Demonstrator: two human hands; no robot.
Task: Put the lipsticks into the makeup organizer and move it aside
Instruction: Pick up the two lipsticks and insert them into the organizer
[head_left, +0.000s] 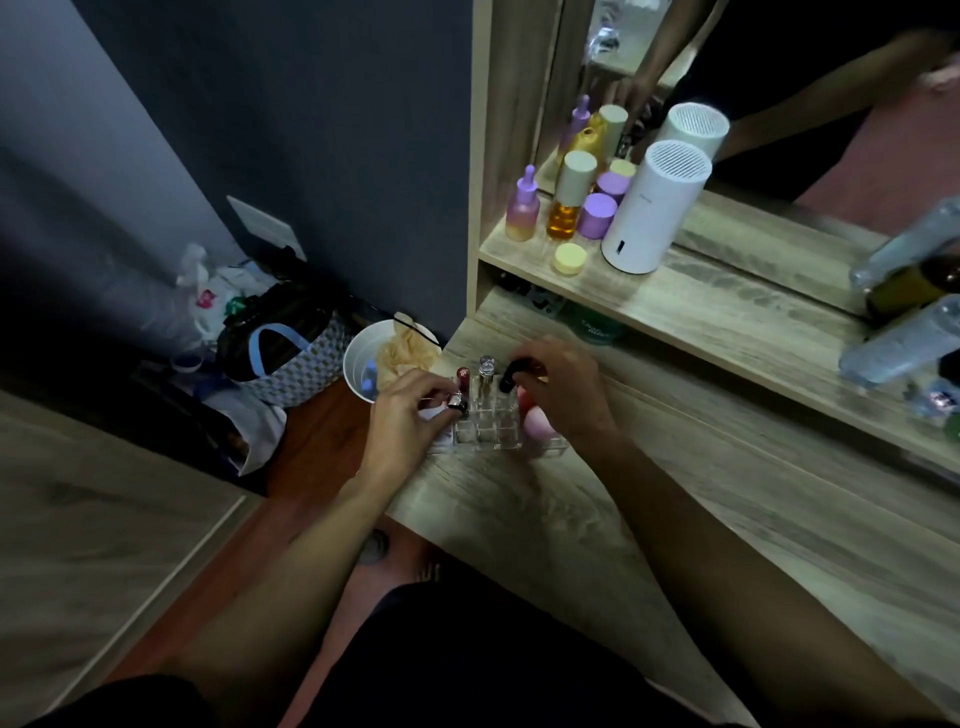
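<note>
Forearms converging on clear organizer (498, 426) at desk (649, 519) left edge. Left hand (410, 415) pinched on silver lipstick (457, 402), lowering into a front-left slot; right hand (561, 389) clamped on black lipstick (509, 376), angled toward a back slot. Red lipstick (462, 375) already upright, keeping slots tidy.
</note>
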